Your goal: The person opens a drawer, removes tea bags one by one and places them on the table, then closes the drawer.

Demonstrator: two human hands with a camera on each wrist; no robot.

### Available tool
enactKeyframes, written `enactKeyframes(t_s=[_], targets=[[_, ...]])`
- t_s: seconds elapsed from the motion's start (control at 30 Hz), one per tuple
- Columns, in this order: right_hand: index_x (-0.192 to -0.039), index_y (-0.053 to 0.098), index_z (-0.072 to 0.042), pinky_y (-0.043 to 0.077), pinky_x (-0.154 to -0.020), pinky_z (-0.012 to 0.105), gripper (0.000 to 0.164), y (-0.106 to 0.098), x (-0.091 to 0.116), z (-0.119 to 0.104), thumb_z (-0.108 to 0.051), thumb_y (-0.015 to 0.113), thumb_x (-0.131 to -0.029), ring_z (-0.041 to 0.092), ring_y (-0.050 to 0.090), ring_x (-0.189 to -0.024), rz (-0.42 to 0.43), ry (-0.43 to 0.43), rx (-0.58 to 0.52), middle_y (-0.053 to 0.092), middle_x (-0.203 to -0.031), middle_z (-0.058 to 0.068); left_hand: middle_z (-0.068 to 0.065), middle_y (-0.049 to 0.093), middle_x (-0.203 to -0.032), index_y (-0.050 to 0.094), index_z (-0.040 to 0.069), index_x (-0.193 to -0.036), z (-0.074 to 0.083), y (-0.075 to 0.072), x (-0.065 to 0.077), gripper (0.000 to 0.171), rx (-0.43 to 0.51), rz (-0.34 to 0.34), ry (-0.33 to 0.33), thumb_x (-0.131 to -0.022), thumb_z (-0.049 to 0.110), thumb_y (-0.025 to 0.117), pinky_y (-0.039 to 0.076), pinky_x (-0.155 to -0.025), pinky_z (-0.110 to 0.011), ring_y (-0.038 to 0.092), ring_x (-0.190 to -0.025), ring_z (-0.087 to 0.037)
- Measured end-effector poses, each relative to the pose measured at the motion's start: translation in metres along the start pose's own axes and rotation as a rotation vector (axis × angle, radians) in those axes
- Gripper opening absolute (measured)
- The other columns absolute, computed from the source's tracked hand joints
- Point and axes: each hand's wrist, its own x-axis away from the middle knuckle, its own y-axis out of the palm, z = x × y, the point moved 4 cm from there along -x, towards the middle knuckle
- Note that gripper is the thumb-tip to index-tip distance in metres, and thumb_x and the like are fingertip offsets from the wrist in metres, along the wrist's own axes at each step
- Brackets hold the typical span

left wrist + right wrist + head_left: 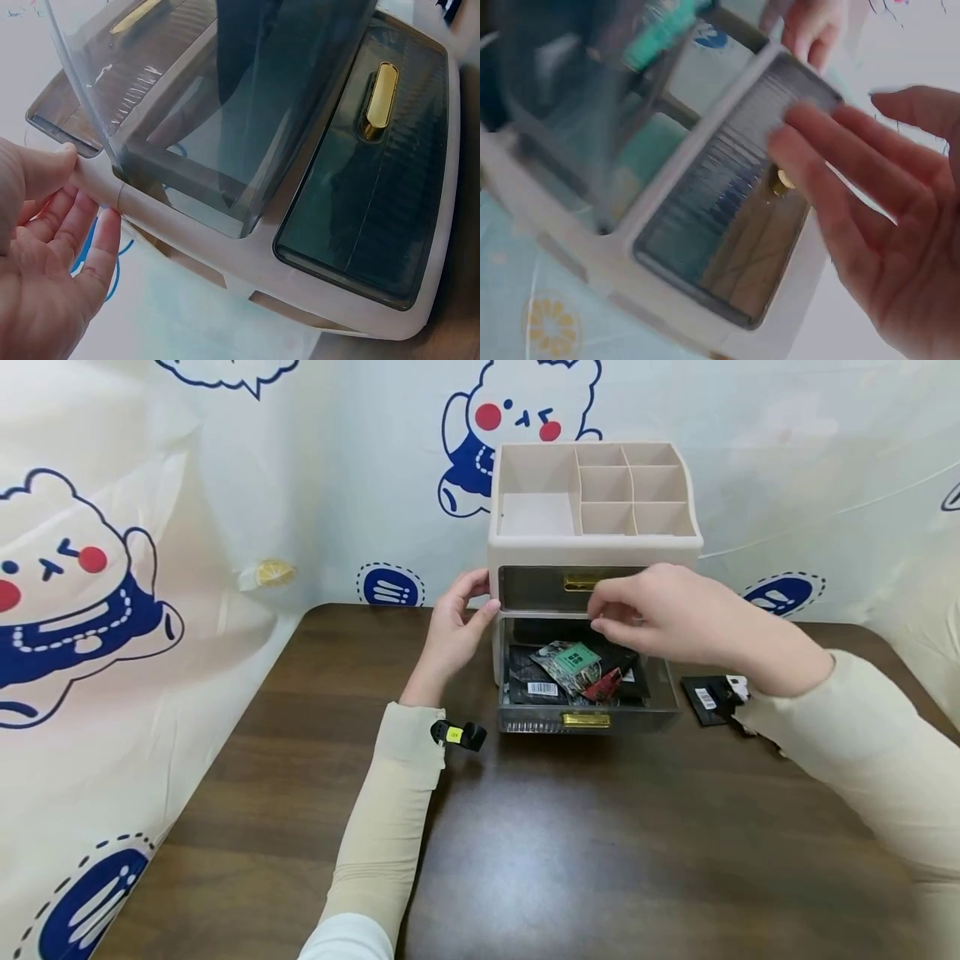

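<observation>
A cream desk organizer [517, 552] stands at the back of the table. Its lower clear-grey drawer [517, 720] is pulled out and holds a green-labelled sachet [576, 660], a red packet [603, 687] and black packets. The upper drawer [532, 589] is closed. My left hand [459, 622] grips the organizer's left side, the thumb on its front edge and the fingers [97, 262] along the side. In front of the upper drawer hovers my right hand [667, 614], near the gold handle [784, 180], fingers loosely bent and holding nothing. In the right wrist view the fingertips are blurred.
Right of the open drawer, black packets [705, 702] lie on the brown table [600, 843], partly behind the right sleeve. The organizer's top has several compartments [540, 514]. A printed cloth [375, 460] hangs behind and beside the table.
</observation>
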Motion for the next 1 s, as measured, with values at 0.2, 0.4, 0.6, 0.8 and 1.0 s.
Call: enactKeyframes(t_s=[0.2,0.4,0.6,0.8,1.0], targets=[[-0.101,0.065,-0.009,0.051,-0.079,0.04,0.014,0.014,-0.033,0.006,-0.011,0.057,-0.09,0.011,0.059,-0.084,-0.184,-0.096,-0.148,0.066,-0.095,0.003,-0.023,0.051,-0.116,0.047,-0.008,-0.124,-0.001,0.003,0.002,0.035,-0.004,-0.01,-0.007,-0.091,0.0,0.053,0.048,-0.085,-0.039,0.048,-0.109,-0.021],[-0.115,0.06,-0.003,0.046,-0.089,0.044,0.025,0.036,-0.05,0.003,-0.008,0.054,-0.091,0.02,0.056,-0.102,-0.395,-0.112,-0.193,0.061,-0.113,0.011,-0.021,0.051,-0.116,0.047,-0.006,-0.125,0.001,0.003,0.002,0.035,-0.009,-0.013,-0.02,-0.091,0.001,0.053,0.048,-0.084,-0.037,0.048,-0.108,-0.02],[-0.122,0.054,0.002,0.043,-0.092,0.045,0.031,0.054,-0.062,0.002,-0.004,0.05,-0.092,0.023,0.052,-0.108,-0.544,-0.074,-0.201,0.055,-0.123,0.017,-0.021,0.051,-0.116,0.046,-0.007,-0.126,0.002,0.002,0.001,0.036,-0.009,-0.016,-0.012,-0.091,0.001,0.053,0.048,-0.085,-0.038,0.048,-0.108,-0.021],[-0.126,0.051,0.002,0.039,-0.097,0.045,0.034,0.069,-0.064,0.004,0.001,0.045,-0.093,0.027,0.043,-0.118,-0.632,0.0,-0.121,0.05,-0.129,0.018,-0.022,0.05,-0.116,0.046,-0.008,-0.125,0.002,0.001,0.002,0.035,-0.007,-0.015,-0.003,-0.091,0.0,0.053,0.048,-0.084,-0.037,0.048,-0.109,-0.022],[-0.126,0.05,0.002,0.042,-0.093,0.043,0.036,0.075,-0.062,0.006,0.002,0.048,-0.091,0.027,0.044,-0.117,-0.683,0.068,-0.051,0.049,-0.13,0.019,-0.022,0.05,-0.116,0.046,-0.008,-0.125,0.001,-0.001,0.002,0.036,-0.008,-0.012,0.004,-0.091,0.0,0.053,0.048,-0.083,-0.037,0.048,-0.109,-0.022]])
